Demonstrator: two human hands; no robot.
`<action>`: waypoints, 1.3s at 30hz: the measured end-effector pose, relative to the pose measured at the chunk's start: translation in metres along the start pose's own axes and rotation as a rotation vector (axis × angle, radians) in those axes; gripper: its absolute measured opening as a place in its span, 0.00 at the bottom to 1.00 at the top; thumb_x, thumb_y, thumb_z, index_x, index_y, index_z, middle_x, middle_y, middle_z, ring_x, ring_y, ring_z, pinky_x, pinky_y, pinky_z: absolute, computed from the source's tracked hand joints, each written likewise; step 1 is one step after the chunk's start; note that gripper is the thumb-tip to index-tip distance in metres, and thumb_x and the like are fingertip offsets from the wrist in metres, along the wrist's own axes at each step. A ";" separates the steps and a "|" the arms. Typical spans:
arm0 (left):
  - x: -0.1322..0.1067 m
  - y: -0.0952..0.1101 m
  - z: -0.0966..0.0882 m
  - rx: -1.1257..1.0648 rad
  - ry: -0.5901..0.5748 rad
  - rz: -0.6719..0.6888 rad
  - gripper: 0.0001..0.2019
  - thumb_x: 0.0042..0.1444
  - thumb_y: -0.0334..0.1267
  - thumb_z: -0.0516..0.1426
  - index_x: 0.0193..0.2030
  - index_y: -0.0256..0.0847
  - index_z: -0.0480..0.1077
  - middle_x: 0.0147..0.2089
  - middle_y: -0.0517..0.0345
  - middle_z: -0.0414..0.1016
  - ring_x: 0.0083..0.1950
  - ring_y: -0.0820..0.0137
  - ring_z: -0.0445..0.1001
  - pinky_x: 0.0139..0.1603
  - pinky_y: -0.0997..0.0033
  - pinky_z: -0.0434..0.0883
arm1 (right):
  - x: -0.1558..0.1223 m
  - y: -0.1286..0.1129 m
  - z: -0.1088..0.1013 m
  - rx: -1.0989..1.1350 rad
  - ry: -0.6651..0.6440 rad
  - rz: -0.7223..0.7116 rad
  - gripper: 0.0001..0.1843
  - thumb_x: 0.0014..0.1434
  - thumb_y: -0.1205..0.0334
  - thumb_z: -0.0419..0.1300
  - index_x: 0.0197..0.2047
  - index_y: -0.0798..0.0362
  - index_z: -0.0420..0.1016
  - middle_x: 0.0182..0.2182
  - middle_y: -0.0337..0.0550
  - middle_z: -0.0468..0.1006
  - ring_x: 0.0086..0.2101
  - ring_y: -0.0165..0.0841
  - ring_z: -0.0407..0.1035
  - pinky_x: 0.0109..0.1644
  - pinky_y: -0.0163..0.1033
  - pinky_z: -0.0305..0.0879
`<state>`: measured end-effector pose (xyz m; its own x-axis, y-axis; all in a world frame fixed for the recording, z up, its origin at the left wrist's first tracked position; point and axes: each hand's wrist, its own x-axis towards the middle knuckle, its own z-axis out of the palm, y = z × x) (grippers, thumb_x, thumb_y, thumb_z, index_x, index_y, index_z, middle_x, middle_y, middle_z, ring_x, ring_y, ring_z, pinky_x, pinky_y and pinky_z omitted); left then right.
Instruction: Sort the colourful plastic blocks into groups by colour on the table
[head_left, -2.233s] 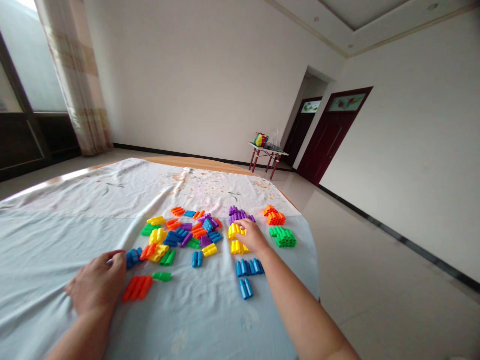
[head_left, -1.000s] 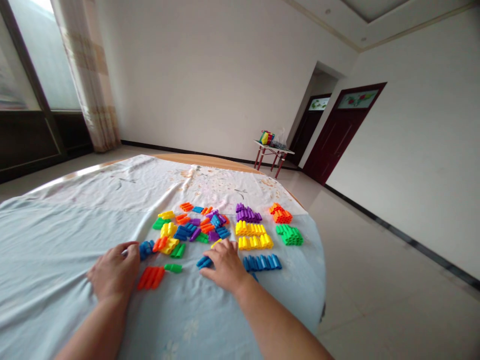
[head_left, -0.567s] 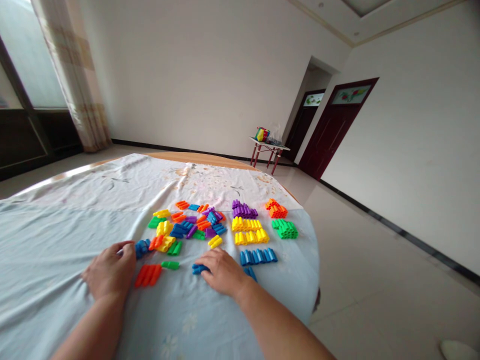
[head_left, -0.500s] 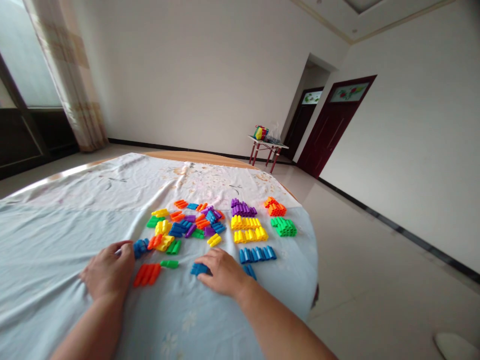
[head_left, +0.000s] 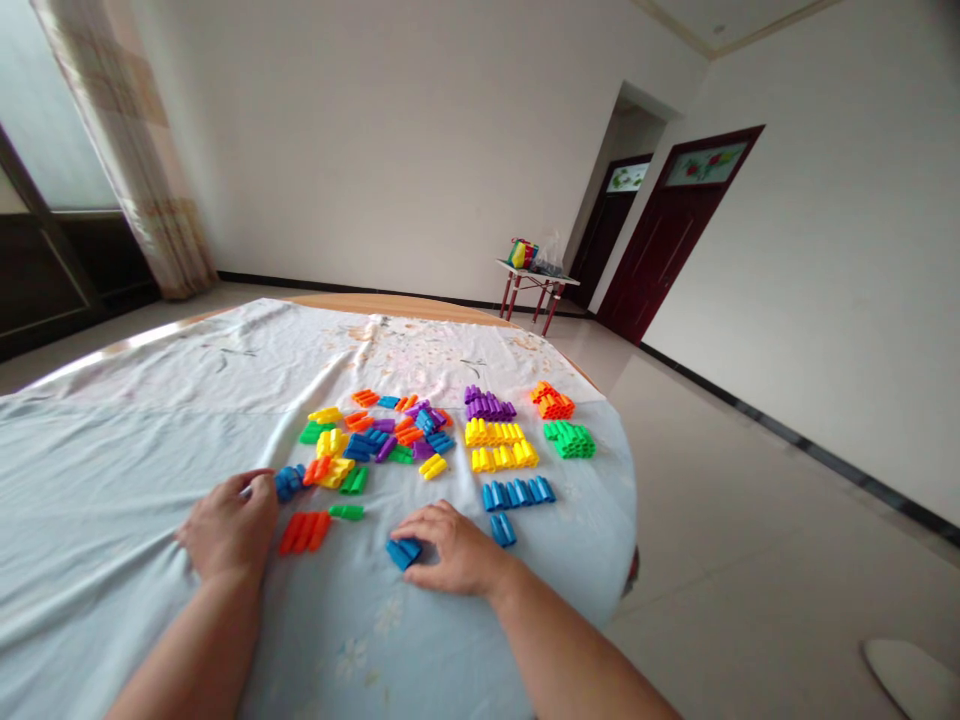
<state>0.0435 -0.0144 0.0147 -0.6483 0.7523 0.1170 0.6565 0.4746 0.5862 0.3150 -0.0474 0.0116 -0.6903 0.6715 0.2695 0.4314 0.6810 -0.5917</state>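
My right hand (head_left: 454, 550) curls its fingers and thumb around a short blue tube-shaped toy block (head_left: 403, 553), low over the cloth; part of it is hidden. At the left, my left hand (head_left: 231, 525) rests with bent fingers, its fingertips against some blue tube blocks (head_left: 289, 483); the hand hides some of the contact. Between the hands lie a row of red-orange tube blocks (head_left: 305, 532) and a green block (head_left: 346, 512). Right of my right hand are a small blue group (head_left: 503, 530) and a longer blue row (head_left: 517, 493).
A mixed pile of coloured blocks (head_left: 382, 440) lies beyond my hands. Sorted groups stand to its right: yellow rows (head_left: 502, 457), purple (head_left: 489, 406), orange (head_left: 553, 401) and green (head_left: 570, 439). A wrinkled cloth (head_left: 150, 430) covers the round table. A small side table (head_left: 536, 272) stands behind.
My right hand has drawn the blue block slightly toward me and turned it. The small blue group beside it shows more fully. My left hand stays by its blue blocks; the view has tilted slightly.
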 end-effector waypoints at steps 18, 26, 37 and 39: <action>0.008 -0.005 0.007 0.001 -0.015 -0.002 0.26 0.52 0.49 0.43 0.48 0.41 0.72 0.45 0.42 0.74 0.52 0.50 0.67 0.54 0.46 0.60 | -0.116 0.019 -0.060 -0.044 0.496 0.459 0.23 0.50 0.69 0.61 0.51 0.49 0.69 0.48 0.46 0.70 0.39 0.34 0.69 0.46 0.42 0.68; 0.003 -0.002 0.003 0.008 -0.017 -0.015 0.26 0.52 0.49 0.42 0.48 0.41 0.72 0.47 0.41 0.73 0.52 0.49 0.68 0.53 0.47 0.62 | -0.118 0.035 -0.047 -0.029 0.494 0.497 0.23 0.51 0.70 0.59 0.51 0.51 0.70 0.48 0.46 0.71 0.44 0.36 0.67 0.50 0.44 0.66; 0.005 -0.002 0.005 -0.017 -0.005 -0.015 0.26 0.52 0.49 0.42 0.48 0.42 0.72 0.46 0.42 0.73 0.51 0.50 0.68 0.54 0.47 0.60 | -0.116 0.033 -0.047 -0.047 0.495 0.511 0.19 0.51 0.69 0.59 0.48 0.52 0.71 0.42 0.45 0.72 0.37 0.34 0.68 0.45 0.41 0.68; 0.005 -0.002 0.005 -0.025 -0.011 -0.016 0.25 0.52 0.49 0.42 0.48 0.42 0.72 0.46 0.43 0.73 0.51 0.51 0.68 0.55 0.47 0.59 | -0.111 0.026 -0.050 -0.076 0.549 0.500 0.20 0.51 0.67 0.60 0.49 0.52 0.71 0.42 0.46 0.71 0.37 0.34 0.68 0.45 0.43 0.67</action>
<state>0.0406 -0.0096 0.0100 -0.6545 0.7496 0.0987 0.6359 0.4751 0.6082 0.4319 -0.0890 0.0045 -0.0199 0.9422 0.3346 0.6707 0.2607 -0.6944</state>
